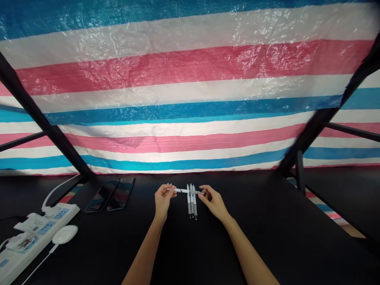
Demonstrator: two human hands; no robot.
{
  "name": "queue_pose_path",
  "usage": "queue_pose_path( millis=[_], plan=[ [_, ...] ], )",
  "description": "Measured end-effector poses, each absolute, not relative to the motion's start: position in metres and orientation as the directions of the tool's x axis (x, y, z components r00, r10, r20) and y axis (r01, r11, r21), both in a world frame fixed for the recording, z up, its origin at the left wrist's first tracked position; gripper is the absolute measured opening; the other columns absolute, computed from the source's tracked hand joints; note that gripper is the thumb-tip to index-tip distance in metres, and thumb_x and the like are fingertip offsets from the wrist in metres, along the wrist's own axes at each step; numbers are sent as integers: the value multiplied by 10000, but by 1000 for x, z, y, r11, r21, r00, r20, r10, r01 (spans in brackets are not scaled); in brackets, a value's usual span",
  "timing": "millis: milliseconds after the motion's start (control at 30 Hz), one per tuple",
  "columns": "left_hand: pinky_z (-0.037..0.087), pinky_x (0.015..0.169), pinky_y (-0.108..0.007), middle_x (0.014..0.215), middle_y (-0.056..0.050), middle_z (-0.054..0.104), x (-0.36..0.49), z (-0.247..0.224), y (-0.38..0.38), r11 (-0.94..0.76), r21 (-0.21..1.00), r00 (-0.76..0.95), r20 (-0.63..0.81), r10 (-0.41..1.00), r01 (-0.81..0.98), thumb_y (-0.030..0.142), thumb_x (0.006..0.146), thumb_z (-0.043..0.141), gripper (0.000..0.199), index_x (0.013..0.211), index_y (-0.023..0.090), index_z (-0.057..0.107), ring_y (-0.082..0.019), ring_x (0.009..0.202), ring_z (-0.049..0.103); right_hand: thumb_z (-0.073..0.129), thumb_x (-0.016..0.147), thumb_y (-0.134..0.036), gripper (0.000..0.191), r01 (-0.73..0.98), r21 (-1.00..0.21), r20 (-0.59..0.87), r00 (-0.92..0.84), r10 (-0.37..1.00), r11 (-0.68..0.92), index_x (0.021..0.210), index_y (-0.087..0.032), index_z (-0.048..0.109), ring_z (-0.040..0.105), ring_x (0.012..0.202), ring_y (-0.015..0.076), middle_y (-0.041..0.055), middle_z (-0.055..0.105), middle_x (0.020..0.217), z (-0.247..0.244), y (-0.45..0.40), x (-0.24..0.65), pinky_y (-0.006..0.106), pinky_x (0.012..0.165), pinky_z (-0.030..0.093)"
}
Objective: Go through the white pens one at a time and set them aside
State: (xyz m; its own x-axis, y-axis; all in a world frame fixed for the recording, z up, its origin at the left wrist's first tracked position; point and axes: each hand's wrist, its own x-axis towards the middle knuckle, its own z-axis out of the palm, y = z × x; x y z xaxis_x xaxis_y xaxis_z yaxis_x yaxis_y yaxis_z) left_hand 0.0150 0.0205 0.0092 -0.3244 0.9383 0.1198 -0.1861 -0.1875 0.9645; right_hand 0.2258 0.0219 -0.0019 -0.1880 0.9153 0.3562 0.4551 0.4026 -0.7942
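Above black table (267, 221), near the middle: one pen (184, 191), white with grey end, held crosswise between two bare hands. Pinched at white end by left hand (162, 200), thumb and fingers closed on it; pinched at grey end by right hand (214, 202), thumb and forefinger closed about the tip. Between the hands, crossed by the pen: three pens (192, 202), white with grey grips, laid side by side, tips toward the wearer (touching the pen or just clear of it, cannot tell). To the left: phone (102, 196) and second phone (121, 194), dark, flat, just beside each other. Farther left: white power strip (46, 228), fitted with plugs (34, 222); next to it, round white charger (65, 234) on cord. Behind: sheet (184, 144), striped blue, white and pink.
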Motion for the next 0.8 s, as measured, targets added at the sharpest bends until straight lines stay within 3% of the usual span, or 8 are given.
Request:
queue_pose_path(
  millis=[100, 233, 400, 567, 733, 800],
  plan=[
    [559, 581, -264, 695, -46, 686, 14, 10, 21, -178, 965, -310, 113, 944, -190, 395, 607, 758, 324, 727, 131, 613, -141, 605, 646, 499, 867, -391, 212, 458, -776, 378, -212, 901, 434, 870, -211, 611, 531, 630, 139, 7, 605, 761, 0, 21, 225, 240, 585, 406],
    [565, 590, -270, 696, -43, 689, 14, 10, 21, -171, 966, -287, 110, 952, -197, 389, 612, 757, 319, 743, 133, 618, -137, 607, 642, 368, 929, -392, 391, 507, -750, 350, -241, 905, 425, 666, -199, 585, 538, 618, 147, 6, 579, 653, 3, 19, 224, 249, 592, 386],
    [566, 596, -271, 698, -44, 691, 13, 9, 22, -183, 964, -306, 117, 945, -195, 392, 622, 750, 311, 735, 135, 616, -141, 616, 649, 514, 855, -422, 239, 463, -786, 339, -231, 912, 409, 885, -208, 617, 522, 598, 141, -8, 579, 684, 2, 20, 225, 233, 544, 378],
    [567, 589, -274, 674, -39, 687, 14, 9, 22, -177, 964, -292, 115, 950, -198, 390, 618, 752, 311, 730, 134, 616, -134, 587, 641, 351, 932, -419, 427, 473, -779, 323, -258, 910, 411, 634, -192, 557, 515, 591, 140, 1, 552, 618, 1, 21, 225, 246, 577, 379],
    [568, 586, -280, 668, -36, 683, 14, 8, 22, -185, 965, -303, 122, 945, -188, 395, 618, 749, 316, 729, 132, 612, -138, 587, 643, 506, 861, -423, 242, 440, -805, 326, -235, 916, 399, 852, -202, 604, 509, 605, 135, -11, 561, 676, 1, 20, 225, 232, 561, 384],
    [566, 582, -276, 663, -34, 681, 14, 7, 23, -180, 966, -299, 118, 947, -188, 398, 613, 752, 322, 725, 131, 611, -135, 581, 640, 479, 880, -408, 251, 450, -797, 324, -245, 914, 403, 798, -201, 594, 510, 609, 132, -13, 557, 669, 2, 20, 224, 230, 563, 374]
  ],
)
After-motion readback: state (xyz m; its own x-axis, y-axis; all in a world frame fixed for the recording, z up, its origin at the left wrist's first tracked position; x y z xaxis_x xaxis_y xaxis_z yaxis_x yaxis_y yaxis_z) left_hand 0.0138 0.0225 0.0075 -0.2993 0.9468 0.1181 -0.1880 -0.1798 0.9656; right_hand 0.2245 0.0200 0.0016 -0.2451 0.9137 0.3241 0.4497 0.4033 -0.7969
